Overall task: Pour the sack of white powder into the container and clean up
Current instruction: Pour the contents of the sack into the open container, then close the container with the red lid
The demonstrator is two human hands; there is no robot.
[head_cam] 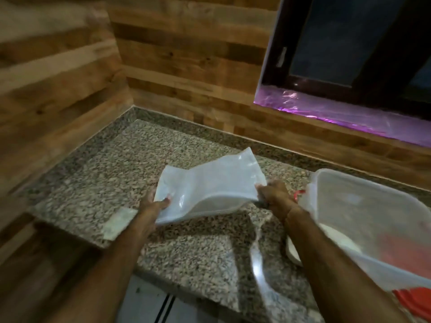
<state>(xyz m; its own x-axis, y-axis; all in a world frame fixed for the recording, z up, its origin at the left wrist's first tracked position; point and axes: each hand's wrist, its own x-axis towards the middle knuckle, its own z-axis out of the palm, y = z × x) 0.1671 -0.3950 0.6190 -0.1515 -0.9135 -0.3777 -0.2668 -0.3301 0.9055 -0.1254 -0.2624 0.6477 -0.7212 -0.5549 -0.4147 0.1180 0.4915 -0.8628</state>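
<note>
A flat, limp clear plastic sack (210, 183) hangs above the granite counter (105, 178), stretched between both hands. My left hand (154, 205) grips its near left corner and my right hand (275, 194) pinches its right edge. A translucent plastic container (363, 206) stands at the right with white powder (335, 238) in its bottom. A red piece (299, 193), partly hidden, shows just behind my right hand.
A red lid (415, 301) lies at the lower right beside the container. A small pale strip (119, 222) rests near the counter's left edge. Wooden walls close the corner behind, and a window ledge (338, 113) with purple film runs at the back right.
</note>
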